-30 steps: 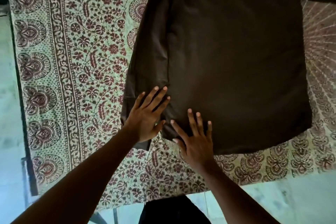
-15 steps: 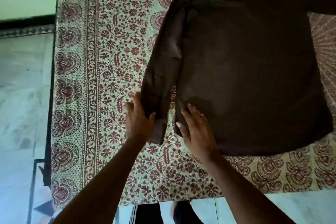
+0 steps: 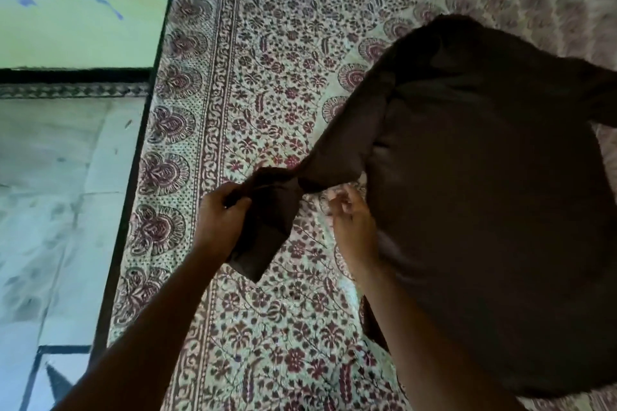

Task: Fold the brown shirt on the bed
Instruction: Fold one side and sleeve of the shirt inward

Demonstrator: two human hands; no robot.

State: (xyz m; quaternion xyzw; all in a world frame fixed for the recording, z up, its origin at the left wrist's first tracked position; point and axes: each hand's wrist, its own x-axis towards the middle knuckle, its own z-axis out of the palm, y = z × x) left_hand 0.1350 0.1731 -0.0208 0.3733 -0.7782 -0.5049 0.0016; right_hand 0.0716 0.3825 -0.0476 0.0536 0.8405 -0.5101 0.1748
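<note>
Lifted off the bedspread since the earlier frames, the near sleeve (image 3: 337,157) of the brown shirt (image 3: 484,197) now stretches from the shoulder seam at centre frame down to the left hand, where before it lay flat alongside the body panel. Most of the shirt lies spread on the patterned bedspread (image 3: 267,77), filling the right half of the frame, its lower hem reaching toward the bottom right. Beyond the bed's dark edge, the pale tiled floor (image 3: 60,193) takes up the left side. The left hand (image 3: 222,220) has gone from resting flat near the cuff to clenching the sleeve end, fingers curled round the bunched cloth, with the cuff (image 3: 263,243) hanging below the fist. The right hand (image 3: 350,220) has come off the shirt's corner — it now hangs just beside the body panel's near edge, fingers loosely bent and grasping nothing that can be seen. By the look of it, the sleeve is being raised to fold across the back — the first fold, so the task seems barely begun.
</note>
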